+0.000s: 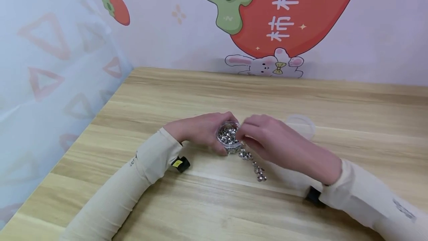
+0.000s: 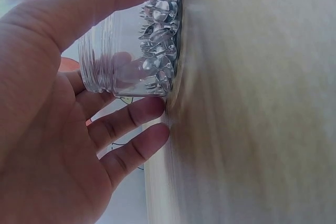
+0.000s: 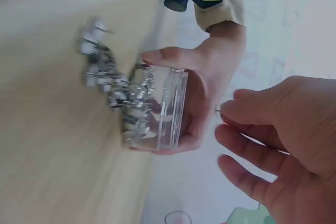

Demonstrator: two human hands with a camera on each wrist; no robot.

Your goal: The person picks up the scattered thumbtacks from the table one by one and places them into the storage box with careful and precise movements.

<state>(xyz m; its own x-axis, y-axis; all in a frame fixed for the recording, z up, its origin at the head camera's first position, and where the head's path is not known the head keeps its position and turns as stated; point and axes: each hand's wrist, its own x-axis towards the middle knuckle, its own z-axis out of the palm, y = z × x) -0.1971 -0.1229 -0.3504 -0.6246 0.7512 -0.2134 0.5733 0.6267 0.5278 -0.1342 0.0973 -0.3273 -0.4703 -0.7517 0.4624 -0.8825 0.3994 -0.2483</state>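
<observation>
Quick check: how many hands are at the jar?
2. The left hand grips the clear jar by its sides; the right hand is near its open mouth, pinching what looks like a tack. No other hand shows.

My left arm (image 1: 125, 187) stretches forward, my left hand (image 1: 204, 131) curved in a grip, thumb opposite the fingers (image 2: 131, 119). My right arm (image 1: 366, 194) angles inward; my right hand (image 1: 264, 135) is close by, thumb and forefinger pinched, other fingers bent.
</observation>
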